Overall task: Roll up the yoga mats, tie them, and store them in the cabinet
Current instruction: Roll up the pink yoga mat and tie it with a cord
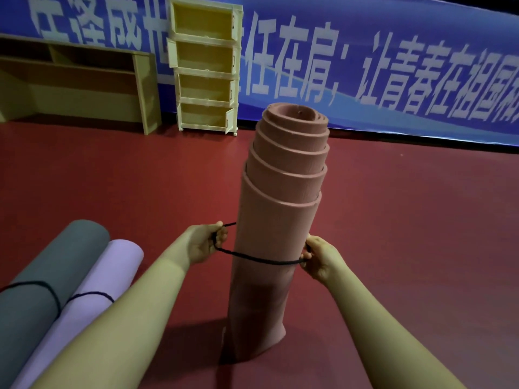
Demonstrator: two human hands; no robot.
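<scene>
Pink mat (276,234) upright, black cord (252,259) pinched in both hands

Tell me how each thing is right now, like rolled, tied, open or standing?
Pink mat: rolled, standing upright on the floor, not yet tied.
Cord: looped round the pink mat, ends held.
Left hand: grips one cord end.
Right hand: pinches the other end.
Grey mat: rolled, lying down, tied.
Lilac mat: rolled, lying down, tied.
Cabinet: doors open.
</scene>
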